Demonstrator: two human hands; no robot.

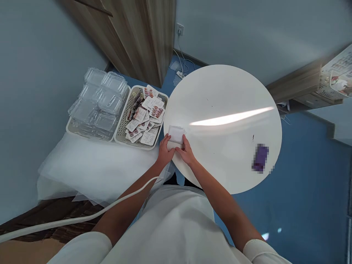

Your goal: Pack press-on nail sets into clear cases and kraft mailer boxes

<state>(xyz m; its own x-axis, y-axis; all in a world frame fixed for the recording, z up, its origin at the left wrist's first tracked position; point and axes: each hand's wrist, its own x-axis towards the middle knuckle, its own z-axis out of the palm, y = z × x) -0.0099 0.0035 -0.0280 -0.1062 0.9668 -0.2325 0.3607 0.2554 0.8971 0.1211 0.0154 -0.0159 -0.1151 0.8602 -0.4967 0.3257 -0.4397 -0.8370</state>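
A small, flat white packet (176, 135) lies at the near left edge of the round white table, partly wrapped in something whitish and translucent. My left hand (165, 151) grips its left side, fingers along the edge. On the opposite side my right hand (187, 151) holds it, with the thumbs of both hands close together at the near edge. What is inside the packet cannot be made out. Left of my hands, a white basket (117, 135) is filled with printed cards (149, 137), some showing rows of nail-like shapes.
A second basket (72, 126) bears stacked clear plastic boxes (95, 96). Translucent white sheets (96, 165) lie below the baskets. A blurred purple item (260, 158) is on the right of the round table (228, 91). A white cable (82, 219) crosses my left arm.
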